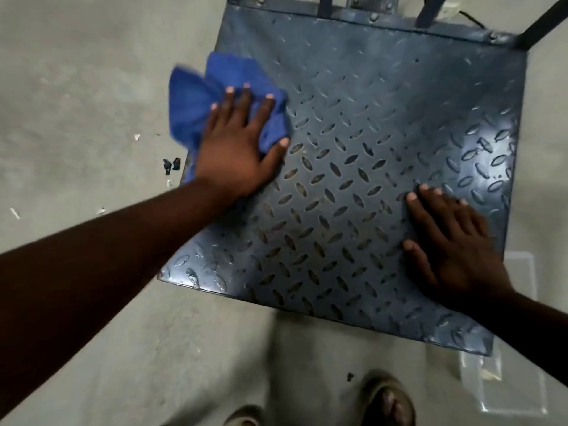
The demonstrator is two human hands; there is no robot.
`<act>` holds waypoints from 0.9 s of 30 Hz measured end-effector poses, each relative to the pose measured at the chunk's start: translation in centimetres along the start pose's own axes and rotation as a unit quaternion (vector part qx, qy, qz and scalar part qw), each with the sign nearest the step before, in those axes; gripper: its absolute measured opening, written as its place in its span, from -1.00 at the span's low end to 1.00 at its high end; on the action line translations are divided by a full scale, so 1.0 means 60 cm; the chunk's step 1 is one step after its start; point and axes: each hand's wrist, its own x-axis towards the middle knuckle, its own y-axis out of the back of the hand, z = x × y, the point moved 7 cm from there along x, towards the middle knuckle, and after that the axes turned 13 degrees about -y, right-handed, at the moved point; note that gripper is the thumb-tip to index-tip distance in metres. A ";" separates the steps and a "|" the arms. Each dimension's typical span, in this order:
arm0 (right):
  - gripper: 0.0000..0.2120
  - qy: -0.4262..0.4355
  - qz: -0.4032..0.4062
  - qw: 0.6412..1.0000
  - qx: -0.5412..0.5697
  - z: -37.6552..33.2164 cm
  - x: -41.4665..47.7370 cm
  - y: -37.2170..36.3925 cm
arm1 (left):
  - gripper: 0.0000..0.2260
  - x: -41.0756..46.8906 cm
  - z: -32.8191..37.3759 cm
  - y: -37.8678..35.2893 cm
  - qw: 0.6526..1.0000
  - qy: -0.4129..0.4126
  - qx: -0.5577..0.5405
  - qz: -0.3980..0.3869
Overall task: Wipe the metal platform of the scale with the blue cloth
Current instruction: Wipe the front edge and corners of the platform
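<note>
grey concrete floor (92,87) all round, two sandalled feet (390,401) at the bottom edge of the view. a clear plastic tray (504,385) lies on the floor just off the near right corner of the scale, partly under it. metal platform (353,133) is blue-grey tread plate with a raised oval pattern, sitting low on the floor, skewed in the view, worn and dull in the middle, shinier at the right side. right hand (455,250) lies flat on the near right part of the plate, fingers straight and slightly spread, thumb out to the left, nothing in it. further in, left hand (239,142) is on the plate's left edge, palm down on the blue cloth (190,109), fingers splayed and near straight, thumb tip at the cloth's right edge; pressing, not gripping. cloth is bunched under the hand, about half of it hanging past the left edge over the floor, that part motion-blurred. small dark debris (171,165) and white flecks on the floor just left of it. far edge: a bolted strip (374,16) with blue frame posts (427,10) rising out of view.
</note>
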 end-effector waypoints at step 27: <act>-0.28 -0.096 0.033 0.994 0.030 -0.049 0.118 0.019 | -0.10 0.089 -0.122 0.040 0.994 0.095 -0.058 0.018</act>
